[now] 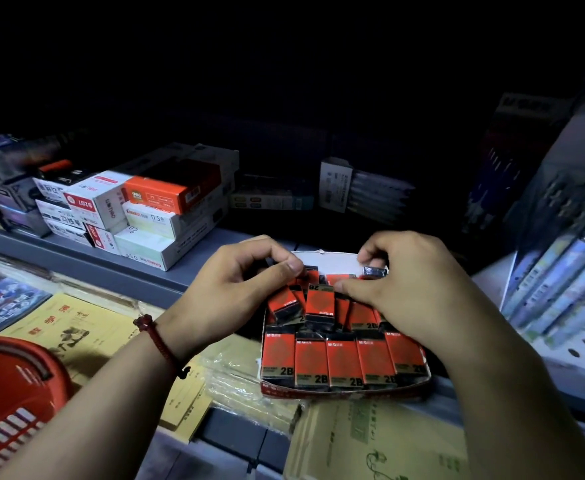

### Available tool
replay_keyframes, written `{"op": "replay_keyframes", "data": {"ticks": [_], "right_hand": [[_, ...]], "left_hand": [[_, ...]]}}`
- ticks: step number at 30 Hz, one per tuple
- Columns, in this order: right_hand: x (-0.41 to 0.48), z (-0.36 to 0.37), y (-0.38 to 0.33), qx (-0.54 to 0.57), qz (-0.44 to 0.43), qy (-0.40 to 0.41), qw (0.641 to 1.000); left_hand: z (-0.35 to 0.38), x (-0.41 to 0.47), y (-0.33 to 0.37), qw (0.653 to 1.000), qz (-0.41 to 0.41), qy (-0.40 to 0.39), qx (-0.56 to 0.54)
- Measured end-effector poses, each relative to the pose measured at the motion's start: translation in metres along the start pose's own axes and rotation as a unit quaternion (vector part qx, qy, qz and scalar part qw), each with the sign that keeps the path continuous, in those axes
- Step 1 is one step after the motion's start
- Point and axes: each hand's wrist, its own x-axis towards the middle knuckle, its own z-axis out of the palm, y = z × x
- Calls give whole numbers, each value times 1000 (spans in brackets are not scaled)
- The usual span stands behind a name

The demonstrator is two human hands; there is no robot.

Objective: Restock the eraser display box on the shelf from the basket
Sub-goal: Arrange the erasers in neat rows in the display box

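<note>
Now, the red basket (14,386) sits at lower left. The left hand (239,282) curls its fingers over the back erasers (319,303), though any grip can't be made out. The display box (346,393) sits nearly full on the shelf (111,258), and the right hand (405,289) pinches one dark eraser (375,271).

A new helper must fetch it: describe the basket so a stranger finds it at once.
From the grey shelf holding the eraser display box, drop left to the yellow booklets below. The basket sits at their left, in the view's bottom-left corner. It alone is red slotted plastic with a dark handle; its neighbours are flat paper.
</note>
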Motion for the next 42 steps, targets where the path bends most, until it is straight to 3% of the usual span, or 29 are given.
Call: {"op": "replay_keyframes", "data": {"ticks": [15,42], "right_hand": [[-4,-2,-11,-37,-19,59,997],[-9,-18,-5,-95,-79,6,992]], "left_hand": [[-1,-1,-1,1000,11,7,18],[2,-1,-4,999,24,29,25]]}}
